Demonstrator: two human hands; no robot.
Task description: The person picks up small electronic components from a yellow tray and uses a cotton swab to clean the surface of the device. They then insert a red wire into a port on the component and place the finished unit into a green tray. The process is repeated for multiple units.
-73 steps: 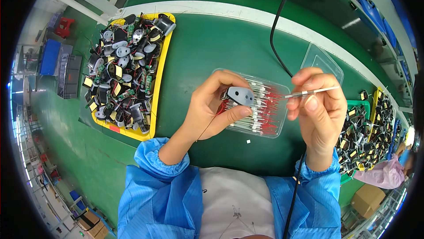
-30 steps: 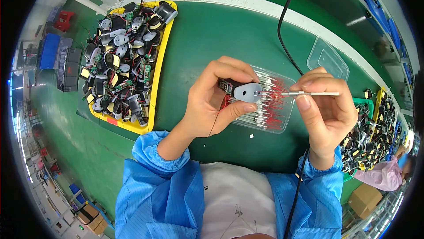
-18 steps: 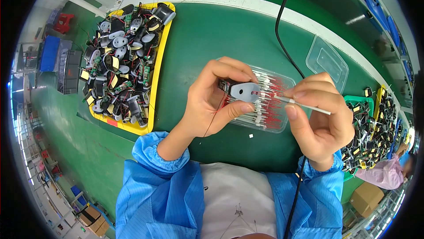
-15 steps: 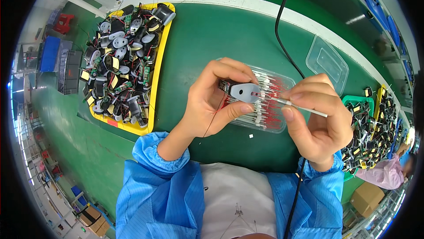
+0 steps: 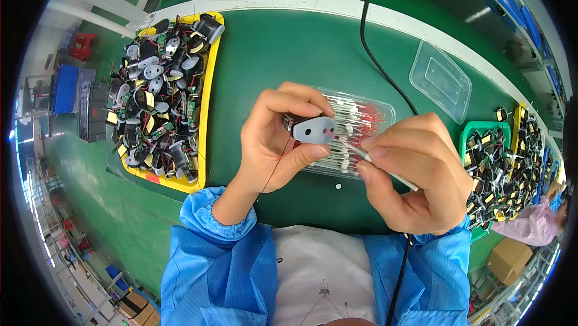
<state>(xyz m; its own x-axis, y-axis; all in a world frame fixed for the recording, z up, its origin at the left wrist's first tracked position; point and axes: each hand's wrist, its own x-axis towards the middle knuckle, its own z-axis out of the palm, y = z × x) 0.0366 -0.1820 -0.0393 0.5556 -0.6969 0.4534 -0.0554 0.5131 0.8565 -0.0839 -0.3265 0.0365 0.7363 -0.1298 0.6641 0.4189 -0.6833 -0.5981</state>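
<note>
Head view: the left hand (image 5: 265, 142) grips a grey-faced, black-bodied oval plastic part (image 5: 317, 132); the right hand (image 5: 418, 172) pinches a slim white rod (image 5: 402, 180). The rod slants up-left, red wire tip (image 5: 339, 140) at the part's right end, insertion unclear, above a clear plastic box (image 5: 391, 111) on the green counter (image 5: 271, 55).

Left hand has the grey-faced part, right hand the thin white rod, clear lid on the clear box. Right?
No: the head view shows the clear plastic lid lying on the green worktop, apart from the clear plastic box. Left hand with grey-faced part, right hand with thin white rod: correct.
</note>
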